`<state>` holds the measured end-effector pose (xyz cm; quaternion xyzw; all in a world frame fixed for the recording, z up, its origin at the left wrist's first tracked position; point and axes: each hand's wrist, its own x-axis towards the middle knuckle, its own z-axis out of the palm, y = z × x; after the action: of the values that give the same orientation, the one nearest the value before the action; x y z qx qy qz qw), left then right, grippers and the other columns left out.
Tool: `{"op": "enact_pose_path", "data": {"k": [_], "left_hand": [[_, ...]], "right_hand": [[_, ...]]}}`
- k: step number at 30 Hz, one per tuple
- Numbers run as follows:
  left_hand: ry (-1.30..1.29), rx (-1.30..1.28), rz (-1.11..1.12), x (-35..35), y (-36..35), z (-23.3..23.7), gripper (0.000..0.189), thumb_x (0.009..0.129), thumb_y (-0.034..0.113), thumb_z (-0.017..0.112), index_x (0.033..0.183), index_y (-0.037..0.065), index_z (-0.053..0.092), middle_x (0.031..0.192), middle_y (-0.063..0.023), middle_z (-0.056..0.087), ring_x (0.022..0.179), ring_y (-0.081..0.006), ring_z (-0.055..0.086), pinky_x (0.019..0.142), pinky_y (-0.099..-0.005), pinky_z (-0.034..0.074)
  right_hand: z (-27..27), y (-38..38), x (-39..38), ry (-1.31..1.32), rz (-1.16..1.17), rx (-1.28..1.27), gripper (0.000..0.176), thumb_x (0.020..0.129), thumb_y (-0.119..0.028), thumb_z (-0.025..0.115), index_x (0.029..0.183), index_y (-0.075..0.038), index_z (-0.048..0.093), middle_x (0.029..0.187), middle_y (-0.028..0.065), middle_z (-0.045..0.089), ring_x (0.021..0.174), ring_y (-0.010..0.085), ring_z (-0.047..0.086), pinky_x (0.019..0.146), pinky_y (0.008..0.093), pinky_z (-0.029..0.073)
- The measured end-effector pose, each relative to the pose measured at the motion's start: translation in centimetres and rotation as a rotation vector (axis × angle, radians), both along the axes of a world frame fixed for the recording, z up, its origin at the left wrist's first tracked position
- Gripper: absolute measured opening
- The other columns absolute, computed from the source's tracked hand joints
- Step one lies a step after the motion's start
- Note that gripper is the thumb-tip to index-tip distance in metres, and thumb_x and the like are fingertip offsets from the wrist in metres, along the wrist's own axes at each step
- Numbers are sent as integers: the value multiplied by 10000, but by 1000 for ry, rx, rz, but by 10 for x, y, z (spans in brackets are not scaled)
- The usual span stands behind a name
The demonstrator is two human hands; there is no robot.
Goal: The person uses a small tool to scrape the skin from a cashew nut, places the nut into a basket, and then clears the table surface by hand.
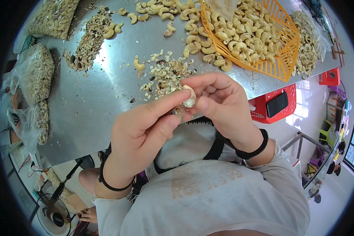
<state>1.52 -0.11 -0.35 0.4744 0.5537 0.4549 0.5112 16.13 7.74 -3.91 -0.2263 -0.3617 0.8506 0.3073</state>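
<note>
One cashew [189, 98] was pinched by the left hand [139, 126] and right hand [226, 104], left of the orange basket [286, 65] and nearer the person.

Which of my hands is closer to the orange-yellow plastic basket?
Your right hand. It's on the near side of the orange-yellow plastic basket, not touching it; your left hand is farther off, to the left and closer to your body.

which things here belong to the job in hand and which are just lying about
likely the job:
- held nut
- loose cashews
- orange basket of cashews
- pale chips

likely just about:
- black phone
- red stool under it
- fan
</note>
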Motion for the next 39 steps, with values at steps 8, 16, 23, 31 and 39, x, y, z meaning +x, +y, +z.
{"op": "enact_pose_path", "data": {"k": [8, 16, 23, 31, 39], "left_hand": [[269, 211, 38, 5, 1, -5, 292, 735, -28, 520, 1020, 29, 541, 919, -96, 591, 732, -161, 585, 605, -216, 438], [390, 275, 112, 11, 0, -5, 269, 721, -14, 539, 985, 37, 560, 880, -92, 598, 692, -198, 579, 599, -236, 436], [238, 194, 105, 7, -3, -6, 271, 740, -15, 525, 1002, 46, 562, 868, -78, 600, 597, -124, 534, 551, -203, 419], [90, 121, 108, 6, -3, -5, 263, 753, -5, 520, 1008, 45, 560, 872, -58, 597, 581, -79, 502, 521, -181, 408], [35, 55, 107, 5, -2, -2, 284, 744, -6, 526, 1024, 38, 544, 894, -62, 594, 614, -75, 509, 557, -182, 413]], "right_hand": [[3, -2, -1, -81, -60, 206, 323, 677, -30, 647, 963, 5, 501, 842, 42, 538, 757, 91, 507, 669, 216, 433], [2, 0, -2, -110, -116, 431, 360, 651, -24, 665, 971, 10, 502, 871, 39, 535, 737, 87, 504, 674, 214, 424], [2, -2, -3, -152, -127, 437, 370, 653, -48, 671, 974, 15, 498, 853, 48, 550, 770, 97, 532, 676, 209, 432], [1, -1, -3, -128, -93, 423, 359, 664, -54, 662, 972, 18, 492, 824, 49, 563, 773, 97, 537, 681, 212, 434], [4, 1, -1, -124, -62, 360, 339, 672, -26, 642, 973, 13, 492, 818, 47, 563, 779, 95, 537, 678, 210, 439]]}}
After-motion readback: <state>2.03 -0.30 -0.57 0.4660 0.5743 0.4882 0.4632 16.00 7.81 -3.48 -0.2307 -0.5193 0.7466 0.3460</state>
